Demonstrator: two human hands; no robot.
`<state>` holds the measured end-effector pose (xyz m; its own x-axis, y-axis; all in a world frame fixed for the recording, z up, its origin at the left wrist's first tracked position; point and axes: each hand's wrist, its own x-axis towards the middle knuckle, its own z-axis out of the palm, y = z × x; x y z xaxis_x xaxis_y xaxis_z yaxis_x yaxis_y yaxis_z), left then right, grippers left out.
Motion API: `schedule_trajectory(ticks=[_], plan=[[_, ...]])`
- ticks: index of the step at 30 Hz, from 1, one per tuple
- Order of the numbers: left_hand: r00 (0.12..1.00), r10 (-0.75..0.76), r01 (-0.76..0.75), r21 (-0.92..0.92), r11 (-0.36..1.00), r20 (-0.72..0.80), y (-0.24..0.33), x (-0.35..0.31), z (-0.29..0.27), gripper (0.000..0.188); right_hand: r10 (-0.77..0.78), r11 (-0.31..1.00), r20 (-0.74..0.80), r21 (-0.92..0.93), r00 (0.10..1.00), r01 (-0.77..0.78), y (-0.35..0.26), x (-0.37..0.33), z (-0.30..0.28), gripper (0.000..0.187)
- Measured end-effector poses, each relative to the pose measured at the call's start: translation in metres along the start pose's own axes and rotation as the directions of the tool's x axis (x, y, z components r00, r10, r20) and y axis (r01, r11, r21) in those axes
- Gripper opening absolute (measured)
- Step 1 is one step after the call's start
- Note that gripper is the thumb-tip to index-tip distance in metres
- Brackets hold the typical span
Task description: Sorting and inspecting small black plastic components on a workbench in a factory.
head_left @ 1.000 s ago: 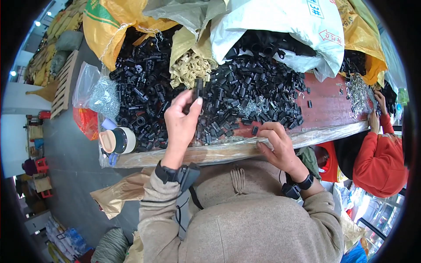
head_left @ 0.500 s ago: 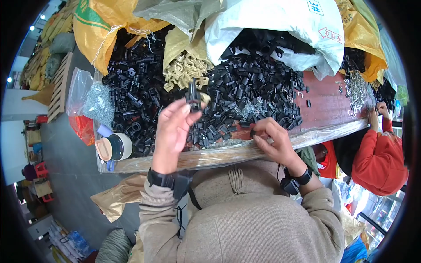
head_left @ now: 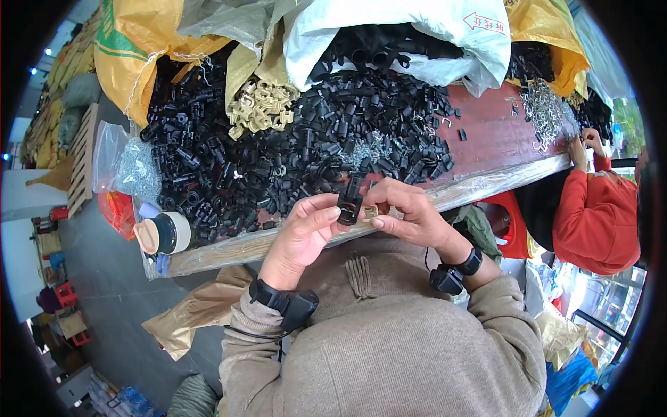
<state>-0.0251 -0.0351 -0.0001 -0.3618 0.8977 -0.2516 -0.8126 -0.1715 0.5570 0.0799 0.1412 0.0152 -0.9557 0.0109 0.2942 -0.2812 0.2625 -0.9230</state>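
- In the head view, looking down, I see a person's two bare hands close together above the near edge of a table (head_left: 497, 128).
- The left hand (head_left: 306, 233) grips a black plastic housing (head_left: 351, 198) between thumb and fingers.
- The housing's long axis runs nearly straight away from the wearer, its far end leaning slightly right; a hollow shows in its nearer part.
- The right hand (head_left: 410, 212), thumb and forefinger pinched together, holds a beige plastic clip (head_left: 371, 211).
- That clip sits just right of the housing's nearer half, between it and the right hand; whether the two touch, I cannot tell.
- Beyond the hands spreads a heap of black plastic pieces (head_left: 333, 121); farther left, more beige clips (head_left: 260, 108) spill from a sack.
- A lidded cup (head_left: 171, 233) stands at the table's left corner.
- Far right, a co-worker in a red top (head_left: 597, 222) has both hands at the table.
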Motion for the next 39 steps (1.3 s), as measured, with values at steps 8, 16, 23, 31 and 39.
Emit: schedule_trajectory(ticks=[8,16,23,31,39], plan=[[0.975,-0.004,0.014,0.046,0.999,-0.223,-0.012,0.007,0.002,0.028,0.204,0.979,-0.136,0.028,0.969,-0.202,0.004,-0.002,-0.009,0.017],[0.976,-0.044,0.061,0.071,0.996,-0.212,-0.019,0.014,0.007,0.029,0.138,0.987,-0.1,-0.074,0.985,-0.145,0.007,0.013,-0.002,0.015],[0.982,-0.048,0.053,0.022,0.998,-0.181,-0.023,0.013,0.008,0.029,0.161,0.982,-0.101,-0.085,0.982,-0.169,0.005,0.012,-0.001,0.016],[0.97,-0.087,0.083,-0.025,0.996,-0.228,-0.03,0.005,0.02,0.026,0.358,0.932,-0.199,0.14,0.912,-0.335,0.002,-0.01,0.007,0.02],[0.961,-0.125,0.119,-0.037,0.992,-0.246,-0.042,0.007,0.024,0.022,0.482,0.844,-0.183,0.362,0.857,-0.397,0.009,-0.022,0.008,0.021]])
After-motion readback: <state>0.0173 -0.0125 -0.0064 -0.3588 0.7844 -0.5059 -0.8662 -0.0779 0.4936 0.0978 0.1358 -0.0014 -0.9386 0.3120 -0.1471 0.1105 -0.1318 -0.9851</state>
